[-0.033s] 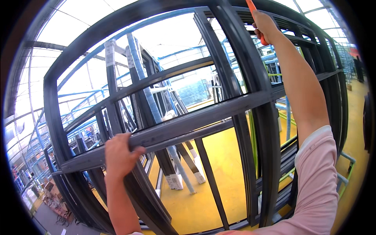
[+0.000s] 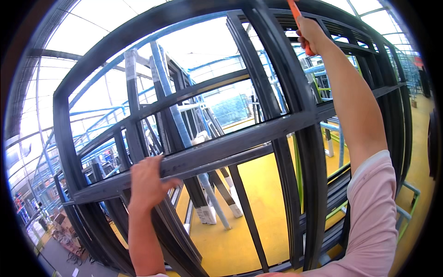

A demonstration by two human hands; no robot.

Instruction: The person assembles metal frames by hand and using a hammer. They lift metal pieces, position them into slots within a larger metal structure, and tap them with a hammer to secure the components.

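Observation:
A large dark grey metal window frame (image 2: 240, 143) with several openings stands upright in front of me. My left hand (image 2: 146, 181) grips its horizontal crossbar at the lower left, fingers over the bar's top edge. My right arm, in a pink sleeve, reaches up high, and my right hand (image 2: 311, 33) is closed around an orange-handled tool (image 2: 295, 10) near the frame's top right vertical bar. The tool's tip is cut off by the picture's upper edge.
More dark frames (image 2: 360, 74) are stacked behind on the right. Blue poles (image 2: 180, 124) and other frames lean behind the openings. A yellow floor (image 2: 230, 249) lies below, with a green and blue rack (image 2: 406, 203) at the right and clutter (image 2: 64, 231) at the lower left.

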